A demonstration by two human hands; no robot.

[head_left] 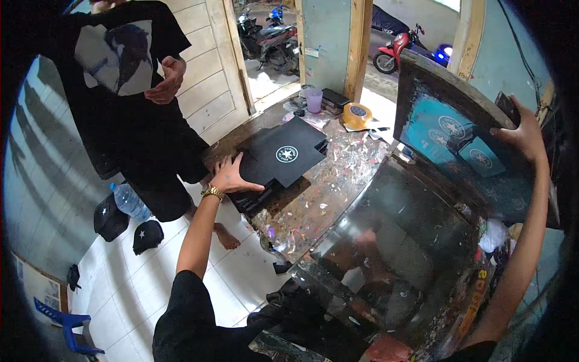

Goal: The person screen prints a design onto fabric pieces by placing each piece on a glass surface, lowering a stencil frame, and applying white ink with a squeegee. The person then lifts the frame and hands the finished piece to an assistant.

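My left hand (228, 176) is open, fingers spread, at the near left edge of a stack of black die-cut card sheets (271, 142) on the worktable. The top sheet bears a round white print with a star. At the right, my right hand (523, 134) grips the outer edge of a raised screen-printing frame (455, 145). Its mesh carries a turquoise area with round star designs. A dark block (506, 107) sits at the frame's edge beside my fingers. Below the tilted frame lies a dark, glossy printing surface (392, 223).
A person in black (139, 108) stands left of the paint-stained table (307, 211), one hand raised. A purple cup (313, 100) and a yellow tape roll (357, 113) stand at the far edge. Black caps (148, 236) and a water bottle (129, 202) are on the floor.
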